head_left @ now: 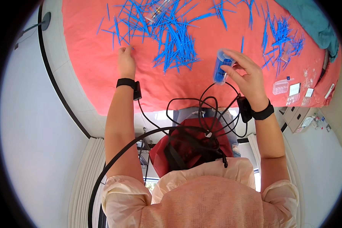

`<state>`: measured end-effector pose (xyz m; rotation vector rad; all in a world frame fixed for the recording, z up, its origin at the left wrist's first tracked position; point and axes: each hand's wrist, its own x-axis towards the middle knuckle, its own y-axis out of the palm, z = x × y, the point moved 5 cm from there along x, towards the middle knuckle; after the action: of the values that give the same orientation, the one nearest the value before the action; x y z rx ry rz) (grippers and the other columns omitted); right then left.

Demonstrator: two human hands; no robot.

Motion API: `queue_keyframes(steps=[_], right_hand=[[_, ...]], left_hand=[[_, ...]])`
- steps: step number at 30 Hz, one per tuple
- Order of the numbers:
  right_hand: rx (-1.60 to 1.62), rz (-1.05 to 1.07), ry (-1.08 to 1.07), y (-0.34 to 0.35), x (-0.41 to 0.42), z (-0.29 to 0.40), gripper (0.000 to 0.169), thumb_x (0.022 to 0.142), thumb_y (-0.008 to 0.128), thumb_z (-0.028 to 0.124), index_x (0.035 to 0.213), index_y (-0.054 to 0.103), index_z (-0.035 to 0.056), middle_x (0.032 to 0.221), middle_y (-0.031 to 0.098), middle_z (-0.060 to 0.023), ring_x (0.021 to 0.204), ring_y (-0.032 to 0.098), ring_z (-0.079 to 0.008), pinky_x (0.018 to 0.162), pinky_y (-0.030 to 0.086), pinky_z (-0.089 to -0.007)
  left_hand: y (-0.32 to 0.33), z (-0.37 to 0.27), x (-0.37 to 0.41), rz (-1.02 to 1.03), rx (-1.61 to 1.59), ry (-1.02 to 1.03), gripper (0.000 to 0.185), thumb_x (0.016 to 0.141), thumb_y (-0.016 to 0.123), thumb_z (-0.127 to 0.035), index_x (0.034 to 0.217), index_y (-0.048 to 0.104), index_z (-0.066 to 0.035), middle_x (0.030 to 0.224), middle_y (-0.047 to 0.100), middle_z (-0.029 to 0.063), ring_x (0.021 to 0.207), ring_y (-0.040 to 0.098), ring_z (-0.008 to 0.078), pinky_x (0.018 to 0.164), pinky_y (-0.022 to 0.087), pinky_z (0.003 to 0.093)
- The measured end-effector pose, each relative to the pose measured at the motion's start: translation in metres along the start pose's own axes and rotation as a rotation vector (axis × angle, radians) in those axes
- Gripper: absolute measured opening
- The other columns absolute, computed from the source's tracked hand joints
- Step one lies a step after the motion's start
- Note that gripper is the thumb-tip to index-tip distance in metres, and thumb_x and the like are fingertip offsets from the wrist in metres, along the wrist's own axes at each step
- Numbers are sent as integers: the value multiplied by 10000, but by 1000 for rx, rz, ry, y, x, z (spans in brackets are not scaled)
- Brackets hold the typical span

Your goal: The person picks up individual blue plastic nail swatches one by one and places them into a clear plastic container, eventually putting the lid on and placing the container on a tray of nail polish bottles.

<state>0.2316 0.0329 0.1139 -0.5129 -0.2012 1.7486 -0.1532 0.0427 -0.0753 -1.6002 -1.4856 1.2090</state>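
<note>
My right hand (243, 72) grips a clear plastic tube (220, 81) with a flared rim, between thumb and fingers. Thin blue sticks (220, 69) are packed inside it, and the tube leans slightly over the coral sheet (99, 82). My left hand (126, 62) is low over the sheet with its fingertips close together. A speck of blue shows beside those fingertips; whether they pinch a stick is too small to tell. Just beyond and to the right spreads a large loose pile of blue sticks (176, 45), fine-tipped and crossing in many directions.
A clear container (159, 11) lies on the far pile, another (286, 51) among sticks at right. Teal cloth (310, 22) covers the far right corner. Small clear boxes (280, 87) and white cards (295, 89) lie near right. Black cables (185, 99) loop between my wrists.
</note>
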Motion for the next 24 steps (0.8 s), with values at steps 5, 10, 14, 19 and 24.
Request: queue_keyframes(steps=[5, 10, 14, 19, 24], right_hand=[[-5, 3, 1, 1, 0, 5, 362, 803, 722, 81, 1155, 642, 58, 1089, 661, -77, 825, 620, -154, 657, 546, -251], [-4, 1, 12, 1, -1, 5, 358, 798, 727, 86, 1146, 644, 63, 1087, 663, -68, 826, 621, -155, 663, 542, -250], [3, -7, -4, -1, -2, 5, 358, 793, 729, 95, 1141, 649, 76, 1075, 667, -60, 815, 619, -151, 669, 538, -255], [13, 12, -8, 2, -4, -4, 350, 795, 727, 140, 1136, 653, 107, 1059, 673, -65, 806, 634, -167, 668, 536, -265], [-34, 11, -46, 8, -7, 1, 338, 810, 711, 201, 1132, 648, 124, 1062, 677, -48, 831, 651, -196, 674, 540, -275]], left_hand=[[0, 11, 10, 35, 181, 32, 295, 825, 501, -58, 1079, 643, -104, 1087, 563, 145, 1009, 565, 339, 809, 487, 435], [-4, 1, 25, 110, 330, 106, 241, 828, 516, -80, 1021, 662, -85, 1071, 574, 142, 1008, 564, 334, 807, 485, 432], [-4, 1, 31, 84, 265, 177, 203, 838, 536, -81, 997, 661, -58, 990, 599, 135, 989, 569, 333, 790, 484, 425], [-28, -54, 22, -24, -266, 184, 150, 873, 598, -108, 985, 659, -29, 956, 637, 117, 896, 606, 290, 761, 490, 357], [-95, -152, -3, -135, -1011, 78, 228, 881, 648, -34, 1096, 574, -16, 919, 660, 101, 832, 617, 136, 707, 492, 234]])
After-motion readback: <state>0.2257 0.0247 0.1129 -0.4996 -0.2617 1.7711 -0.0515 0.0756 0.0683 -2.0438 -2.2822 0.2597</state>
